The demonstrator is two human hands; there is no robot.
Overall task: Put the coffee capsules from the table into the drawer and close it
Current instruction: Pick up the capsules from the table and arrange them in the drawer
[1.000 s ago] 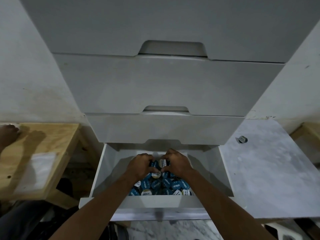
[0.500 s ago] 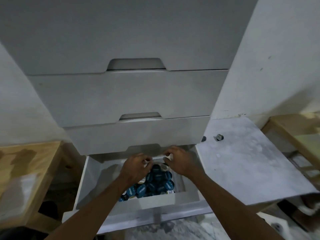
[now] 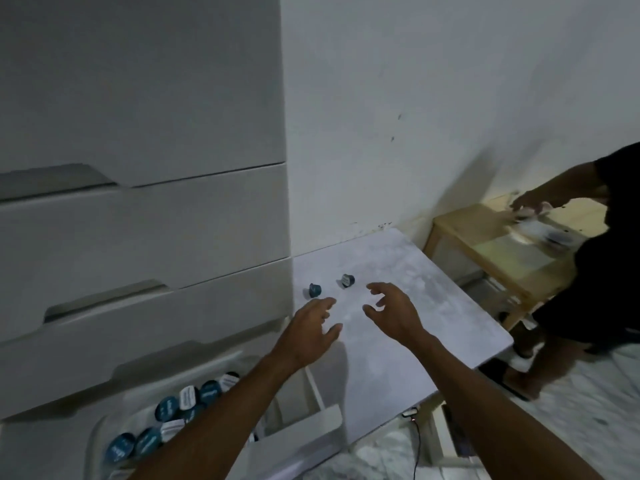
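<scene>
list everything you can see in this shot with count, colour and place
coffee capsules on the table: 2, dark blue, near the drawer unit
capsules in the drawer: many, blue with some white lids, bottom left
open drawer: 1, white, lowest of the unit
closed drawers: white, stacked above
table: 1, pale marbled, centre
wooden table: 1, light wood, right
another person: 1, dark clothes, right edge
left hand: open, empty, over the table
right hand: open, empty, over the table
</scene>
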